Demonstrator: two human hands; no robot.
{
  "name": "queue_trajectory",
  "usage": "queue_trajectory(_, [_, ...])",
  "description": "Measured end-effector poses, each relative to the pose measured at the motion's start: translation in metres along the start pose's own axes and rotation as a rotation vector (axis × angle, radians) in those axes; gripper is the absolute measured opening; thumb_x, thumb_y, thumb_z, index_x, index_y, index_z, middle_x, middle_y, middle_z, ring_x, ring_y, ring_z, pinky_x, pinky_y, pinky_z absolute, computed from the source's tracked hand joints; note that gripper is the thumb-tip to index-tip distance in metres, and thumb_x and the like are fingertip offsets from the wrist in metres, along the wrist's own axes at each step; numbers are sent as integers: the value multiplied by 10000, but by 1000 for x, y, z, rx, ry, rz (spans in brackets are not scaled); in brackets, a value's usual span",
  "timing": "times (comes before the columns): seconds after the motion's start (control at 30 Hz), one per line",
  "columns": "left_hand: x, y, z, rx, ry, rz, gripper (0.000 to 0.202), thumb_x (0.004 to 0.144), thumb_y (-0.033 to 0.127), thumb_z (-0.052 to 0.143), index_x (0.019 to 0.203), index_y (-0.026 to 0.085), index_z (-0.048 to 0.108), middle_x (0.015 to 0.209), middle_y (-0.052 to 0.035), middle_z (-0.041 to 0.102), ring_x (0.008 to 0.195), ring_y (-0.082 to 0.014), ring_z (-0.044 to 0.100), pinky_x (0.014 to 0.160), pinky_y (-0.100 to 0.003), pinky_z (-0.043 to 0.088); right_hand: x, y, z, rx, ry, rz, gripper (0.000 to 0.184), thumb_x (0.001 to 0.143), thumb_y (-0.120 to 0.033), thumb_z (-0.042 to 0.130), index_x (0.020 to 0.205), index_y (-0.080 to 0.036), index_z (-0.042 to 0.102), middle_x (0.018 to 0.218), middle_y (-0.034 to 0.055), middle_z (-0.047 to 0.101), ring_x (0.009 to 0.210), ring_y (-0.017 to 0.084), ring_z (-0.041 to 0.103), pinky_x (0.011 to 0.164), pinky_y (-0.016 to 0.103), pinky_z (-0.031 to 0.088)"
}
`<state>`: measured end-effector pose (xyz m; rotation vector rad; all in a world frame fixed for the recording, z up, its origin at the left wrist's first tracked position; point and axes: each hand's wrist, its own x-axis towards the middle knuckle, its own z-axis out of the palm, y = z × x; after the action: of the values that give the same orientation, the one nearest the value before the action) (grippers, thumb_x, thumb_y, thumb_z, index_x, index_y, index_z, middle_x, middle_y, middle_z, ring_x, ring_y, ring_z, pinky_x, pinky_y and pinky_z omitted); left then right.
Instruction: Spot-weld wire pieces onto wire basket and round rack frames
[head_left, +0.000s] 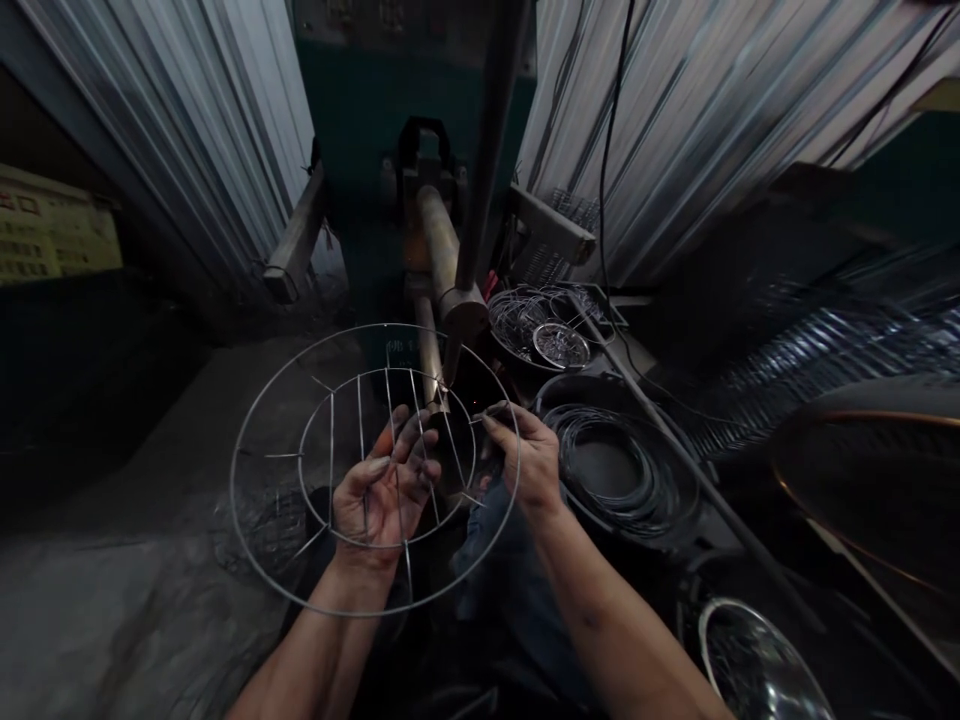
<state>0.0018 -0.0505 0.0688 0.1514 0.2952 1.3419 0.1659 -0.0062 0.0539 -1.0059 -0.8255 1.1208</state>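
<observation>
Rack [361, 430] overlies left hand [386, 495]; right hand [534, 460] pinches wire [478, 418].

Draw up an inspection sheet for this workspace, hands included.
Surface: grey floor, darkly stained.
Work in hand: round silver wire frame, two rings with straight bars, near the brass-coloured cylindrical arm of a dark green machine.
Clutter: coiled grey wire and a shiny round metal item, both to the right.
Hands: left hand palm up, fingers half-curled by the bars, grip unclear; right hand pinching a short silver wire piece.
Cables: thin black cable hanging right of the machine.
Surroundings: pale corrugated metal panels; yellow plastic crate, left.
</observation>
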Motion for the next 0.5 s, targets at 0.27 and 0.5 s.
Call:
queue_trajectory(0.27, [11, 2, 0, 53, 21, 82, 490, 735, 130, 489, 1215, 157, 586, 1254, -95, 618, 1005, -211, 634, 764, -286, 534, 22, -2, 22, -125, 56, -124, 195, 591, -308, 781, 708, -177, 697, 621, -34, 587, 541, 97, 487, 504, 225, 406])
queue_trajectory(0.5, [26, 8, 1, 23, 42, 97, 461, 739, 128, 490, 1186, 155, 597, 1239, -104, 625, 997, -203, 629, 744, -269, 522, 37, -3, 32, -220, 25, -185, 146, 631, -306, 725, 673, -177, 671, 602, -36, 552, 572, 110, 474, 562, 240, 415])
